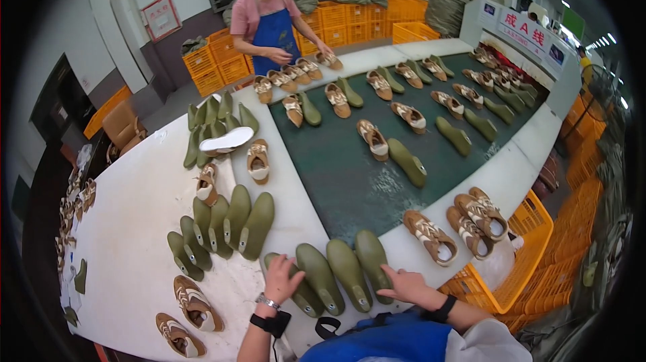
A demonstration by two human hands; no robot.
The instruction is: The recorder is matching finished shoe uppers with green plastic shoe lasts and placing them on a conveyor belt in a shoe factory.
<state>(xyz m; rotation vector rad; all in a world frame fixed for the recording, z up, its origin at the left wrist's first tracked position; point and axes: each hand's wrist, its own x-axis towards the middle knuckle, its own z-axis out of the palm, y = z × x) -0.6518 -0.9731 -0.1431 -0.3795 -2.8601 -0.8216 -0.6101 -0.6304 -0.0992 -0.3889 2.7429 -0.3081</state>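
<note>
A row of several green shoe lasts (328, 280) lies side by side on the white tabletop edge in front of me. My left hand (281, 281) rests on the leftmost last of the row, fingers spread over its side. At the other end, my right hand (406, 286) touches the rightmost last (371, 264) with outstretched fingers. The two hands flank the row, and neither is wrapped round a last. Further left sits another group of green lasts (237, 217). A pair of brown and white sneakers (196, 303) stands near the left front.
A green conveyor belt (323, 173) carries sneakers and lasts. Sneakers (431, 235) stand on its right-hand ledge, above an orange crate (501, 281). More lasts and a white insole-shaped piece (227, 141) lie at the back left. Across the table stands a co-worker (272, 29) in a blue apron.
</note>
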